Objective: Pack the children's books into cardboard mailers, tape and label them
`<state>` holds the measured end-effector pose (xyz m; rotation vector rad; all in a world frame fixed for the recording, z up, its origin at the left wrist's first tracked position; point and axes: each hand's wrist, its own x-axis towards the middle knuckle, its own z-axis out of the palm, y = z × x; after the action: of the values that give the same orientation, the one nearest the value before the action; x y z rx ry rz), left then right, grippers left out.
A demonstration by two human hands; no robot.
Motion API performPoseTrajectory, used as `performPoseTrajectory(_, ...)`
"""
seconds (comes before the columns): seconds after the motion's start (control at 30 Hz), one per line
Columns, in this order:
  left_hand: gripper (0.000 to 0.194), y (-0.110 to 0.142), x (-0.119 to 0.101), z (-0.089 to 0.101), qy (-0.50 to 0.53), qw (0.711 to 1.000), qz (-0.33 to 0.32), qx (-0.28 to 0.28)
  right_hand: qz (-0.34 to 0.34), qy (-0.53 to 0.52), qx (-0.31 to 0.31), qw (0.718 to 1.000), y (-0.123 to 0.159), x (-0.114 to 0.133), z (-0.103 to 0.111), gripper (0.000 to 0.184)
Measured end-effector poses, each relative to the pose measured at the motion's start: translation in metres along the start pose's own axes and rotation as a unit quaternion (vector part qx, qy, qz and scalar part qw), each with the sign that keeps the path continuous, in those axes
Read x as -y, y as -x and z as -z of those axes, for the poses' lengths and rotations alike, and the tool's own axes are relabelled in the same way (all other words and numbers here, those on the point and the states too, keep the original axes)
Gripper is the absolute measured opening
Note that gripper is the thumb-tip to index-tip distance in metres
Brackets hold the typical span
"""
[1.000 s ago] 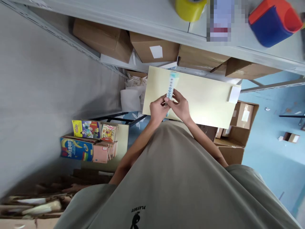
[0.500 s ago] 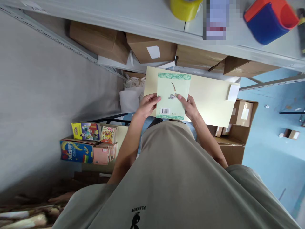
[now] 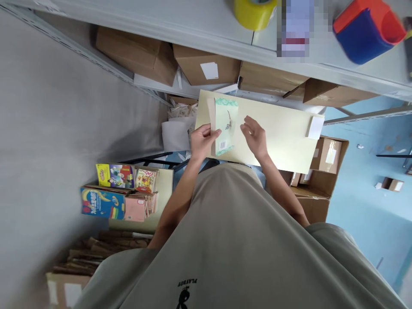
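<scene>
My left hand [image 3: 202,140] grips a thin pale green book [image 3: 225,124] by its left edge, tilted so its back cover with a barcode faces me. It hangs over the left end of a pale yellow table [image 3: 283,137]. My right hand [image 3: 255,136] hovers just right of the book with fingers spread, holding nothing and not touching it.
A grey metal shelf [image 3: 199,25] holds a yellow tape roll [image 3: 254,13] and a blue-and-red container [image 3: 367,30]. Brown cartons [image 3: 138,53] sit under it. Colourful books [image 3: 119,191] stand on a small table at left; more cartons [image 3: 325,165] at right.
The book turned from edge-on to flat facing me, then swung partly edge-on again. My right hand let go of it and moved right; my left hand keeps hold.
</scene>
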<state>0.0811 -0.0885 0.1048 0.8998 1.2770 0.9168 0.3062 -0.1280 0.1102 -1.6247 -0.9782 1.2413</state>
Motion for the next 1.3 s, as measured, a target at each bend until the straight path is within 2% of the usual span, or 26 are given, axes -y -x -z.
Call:
performPoseTrajectory(0.07,0.060,0.009,-0.003,-0.013,-0.024,0.999,-0.025,-0.023,-0.018,-0.030,0.050,0.998,0.006,0.008,-0.017,0.111)
performPoseTrajectory(0.13,0.052,0.021,-0.006,-0.026,-0.050,0.998,-0.042,-0.024,-0.015,-0.046,0.071,0.996,0.011,0.015,-0.034,0.105)
performPoseTrajectory(0.23,0.058,0.034,-0.012,-0.034,-0.063,0.996,-0.050,0.039,-0.006,-0.044,0.026,0.999,0.011,0.017,-0.043,0.085)
performPoseTrajectory(0.3,0.068,0.033,-0.015,-0.026,-0.058,0.993,-0.057,0.080,-0.011,-0.060,0.009,0.998,0.006,0.015,-0.034,0.078)
performPoseTrajectory(0.33,0.073,0.028,-0.016,-0.019,-0.059,0.993,-0.063,0.080,-0.015,-0.073,0.018,0.997,0.004,0.015,-0.027,0.077)
performPoseTrajectory(0.43,0.079,0.005,-0.017,0.008,-0.068,0.995,-0.064,0.031,-0.028,-0.095,0.087,0.991,0.002,0.016,-0.002,0.078)
performPoseTrajectory(0.47,0.079,-0.003,-0.017,0.017,-0.059,0.997,-0.048,0.034,-0.033,-0.096,0.105,0.989,0.002,0.017,0.004,0.078)
performPoseTrajectory(0.57,0.075,-0.017,-0.015,0.032,-0.018,0.995,0.004,0.095,-0.040,-0.104,0.137,0.984,0.005,0.020,0.016,0.079)
performPoseTrajectory(0.63,0.072,-0.018,-0.015,0.035,-0.011,0.992,0.015,0.123,-0.035,-0.110,0.149,0.982,0.006,0.020,0.020,0.078)
performPoseTrajectory(0.73,0.068,-0.013,-0.020,0.035,-0.038,0.993,-0.004,0.111,-0.019,-0.095,0.155,0.983,0.003,0.020,0.024,0.074)
performPoseTrajectory(0.83,0.052,-0.005,-0.030,0.033,-0.105,0.988,-0.093,0.067,0.039,-0.054,0.150,0.986,0.000,0.026,0.030,0.067)
performPoseTrajectory(0.93,0.031,0.005,-0.044,0.030,-0.168,0.967,-0.187,0.024,0.110,-0.015,0.128,0.985,0.000,0.037,0.033,0.051)
performPoseTrajectory(1.07,0.026,0.013,-0.057,0.026,-0.191,0.960,-0.206,0.009,0.113,0.004,0.113,0.987,0.004,0.046,0.032,0.039)
performPoseTrajectory(1.2,0.025,0.013,-0.055,0.027,-0.187,0.960,-0.207,0.018,0.111,0.014,0.124,0.986,0.007,0.046,0.034,0.046)
performPoseTrajectory(1.3,0.034,0.011,-0.046,0.031,-0.152,0.970,-0.189,0.027,0.107,0.015,0.135,0.985,0.010,0.044,0.037,0.072)
